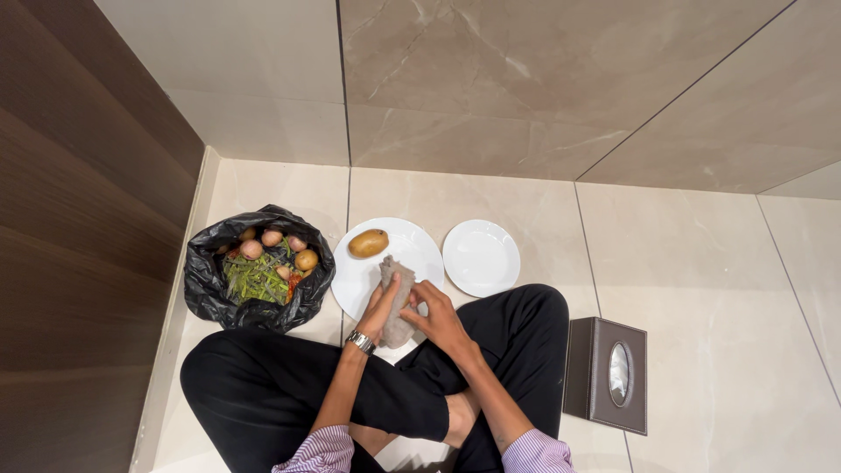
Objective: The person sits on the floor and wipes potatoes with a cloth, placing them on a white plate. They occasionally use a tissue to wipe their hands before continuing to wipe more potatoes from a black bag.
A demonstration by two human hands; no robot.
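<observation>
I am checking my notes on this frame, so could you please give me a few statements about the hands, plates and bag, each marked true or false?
1. Both the left hand and the right hand hold a grey cloth. True.
2. The potato lies on the smaller plate. False: it lies on the larger plate.
3. The black bag holds potatoes and green beans. True.
4. The brown tissue box sits beside the bag. False: it stands on the opposite side, by the right knee.

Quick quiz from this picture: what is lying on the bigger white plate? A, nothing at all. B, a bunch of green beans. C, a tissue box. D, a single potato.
D: one brown potato lies alone on the larger white plate, while the green beans sit in the black bag and the brown tissue box stands on the floor.
</observation>
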